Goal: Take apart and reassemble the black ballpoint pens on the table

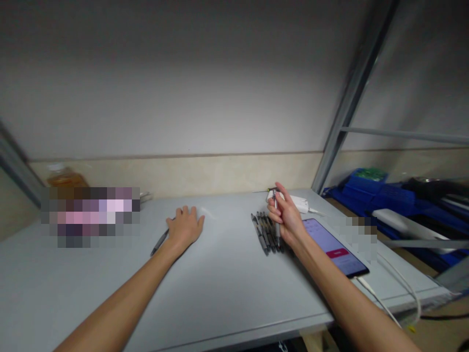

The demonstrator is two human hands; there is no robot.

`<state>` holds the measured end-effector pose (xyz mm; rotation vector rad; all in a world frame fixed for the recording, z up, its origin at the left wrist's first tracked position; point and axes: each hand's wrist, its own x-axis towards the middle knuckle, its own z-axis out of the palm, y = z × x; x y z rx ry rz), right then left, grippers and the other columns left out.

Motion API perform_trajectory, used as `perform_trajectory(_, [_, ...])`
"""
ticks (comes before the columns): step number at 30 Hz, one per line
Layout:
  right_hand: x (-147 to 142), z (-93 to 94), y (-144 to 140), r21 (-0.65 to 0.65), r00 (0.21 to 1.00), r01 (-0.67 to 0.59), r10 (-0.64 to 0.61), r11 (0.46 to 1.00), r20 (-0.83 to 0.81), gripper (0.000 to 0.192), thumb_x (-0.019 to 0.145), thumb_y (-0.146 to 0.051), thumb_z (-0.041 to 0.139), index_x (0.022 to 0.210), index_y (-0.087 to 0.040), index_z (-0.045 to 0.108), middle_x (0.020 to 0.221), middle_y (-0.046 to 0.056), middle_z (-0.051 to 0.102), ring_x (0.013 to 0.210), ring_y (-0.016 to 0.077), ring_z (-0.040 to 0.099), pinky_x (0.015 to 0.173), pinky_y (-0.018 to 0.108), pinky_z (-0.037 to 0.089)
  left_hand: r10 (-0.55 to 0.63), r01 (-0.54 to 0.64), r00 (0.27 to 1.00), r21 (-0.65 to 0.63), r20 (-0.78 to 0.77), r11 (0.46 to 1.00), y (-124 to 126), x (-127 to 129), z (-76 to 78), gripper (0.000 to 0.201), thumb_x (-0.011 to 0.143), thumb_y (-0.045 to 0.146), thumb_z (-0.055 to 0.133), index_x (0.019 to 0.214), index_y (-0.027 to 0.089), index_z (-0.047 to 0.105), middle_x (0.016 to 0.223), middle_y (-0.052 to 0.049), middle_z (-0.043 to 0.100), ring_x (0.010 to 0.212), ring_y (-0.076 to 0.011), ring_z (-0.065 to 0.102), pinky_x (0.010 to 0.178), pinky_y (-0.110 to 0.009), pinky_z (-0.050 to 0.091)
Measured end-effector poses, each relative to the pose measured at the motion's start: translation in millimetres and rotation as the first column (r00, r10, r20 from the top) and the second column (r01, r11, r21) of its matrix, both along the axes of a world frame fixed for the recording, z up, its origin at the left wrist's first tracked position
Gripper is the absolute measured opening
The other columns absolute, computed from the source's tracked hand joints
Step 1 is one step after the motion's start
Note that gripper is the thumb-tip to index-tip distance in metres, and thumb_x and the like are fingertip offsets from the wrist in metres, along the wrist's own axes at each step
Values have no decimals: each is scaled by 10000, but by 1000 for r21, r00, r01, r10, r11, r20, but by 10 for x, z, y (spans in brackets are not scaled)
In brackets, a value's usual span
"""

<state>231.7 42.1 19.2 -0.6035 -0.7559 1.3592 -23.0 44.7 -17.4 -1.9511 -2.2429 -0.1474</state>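
My left hand [185, 227] lies palm down on the grey table with its fingers spread. Beside it, a dark pen [159, 243] sticks out from the thumb-side or little-finger edge; whether the hand touches it I cannot tell. My right hand [287, 215] is closed around a grey pen [277, 230], which stands nearly upright with its metallic end at the top. Just left of and beneath this hand, several similar pens [261, 237] lie side by side in a row on the table.
A phone [339, 249] with a lit screen and a white cable lies under my right forearm. Behind the hand sits a white charger [301, 204]. A bottle [66, 177] stands at the back left near a blurred patch. Metal posts [353, 93] and blue bins [361, 188] are on the right.
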Motion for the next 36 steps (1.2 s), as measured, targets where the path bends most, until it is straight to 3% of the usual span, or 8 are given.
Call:
perform_trajectory(5, [-12,-5,-7,10,1000,-23,23,1000,16,245,738,-240,630,958,-223,524,550,-69,443,360,15,248,313,94,121,2,-2,1000,-3,-5,1000,0,-2,-4,454,876,429,279,1118,132,523,1178,-189,517,1107,-329,432,810,-523,410])
perform_trajectory(8, [-27,7,-23,11,1000,19,-19,1000,23,354,744,-238,621,1081,-254,512,562,-68,460,366,19,266,321,98,142,-7,7,1000,7,-4,1000,9,-11,-16,453,875,430,280,1107,132,529,1170,-188,520,1105,-332,430,801,-522,415])
perform_trajectory(14, [-112,-22,-62,34,998,7,-9,999,63,505,729,-195,598,1222,-246,500,646,-49,498,484,52,440,414,155,354,-2,2,1000,3,-5,1000,18,-15,-23,467,872,434,270,1125,134,523,1184,-189,514,1123,-333,416,814,-517,407])
perform_trajectory(20, [-227,-236,-26,129,900,-8,-49,992,433,635,724,-279,620,1326,-267,419,816,-26,504,631,94,587,605,252,490,-16,16,1000,-3,1,1000,8,-9,-22,464,875,427,270,1116,126,527,1179,-193,518,1133,-323,411,823,-514,409])
perform_trajectory(25, [-306,-364,-29,252,644,-16,-183,968,743,556,788,-280,520,1326,-200,407,823,0,535,584,110,600,603,271,484,-24,24,1000,16,-8,1000,15,-13,-27,455,873,424,281,1108,127,533,1174,-192,523,1124,-329,416,820,-511,408])
perform_trajectory(30, [-313,-386,-41,408,145,-96,-393,908,908,372,786,-174,507,1155,-143,543,789,44,597,734,166,553,733,289,430,-11,11,1000,-5,-9,1000,9,-6,-14,463,873,428,274,1118,129,529,1186,-187,518,1135,-329,406,827,-511,402])
perform_trajectory(33, [-307,-379,-64,384,-145,-152,-405,911,903,311,811,-172,477,1111,-157,559,897,87,610,897,212,504,825,320,375,-16,16,1000,-9,-10,1000,4,-1,-3,468,875,429,266,1124,130,527,1189,-190,516,1133,-328,407,829,-506,400])
perform_trajectory(36, [-300,-364,-99,360,-355,-124,-380,925,854,286,826,-225,469,1094,-200,567,1020,114,581,998,265,437,835,371,337,-15,15,1000,-16,-12,1000,0,5,10,472,875,428,268,1133,128,526,1195,-190,513,1138,-329,403,835,-504,395])
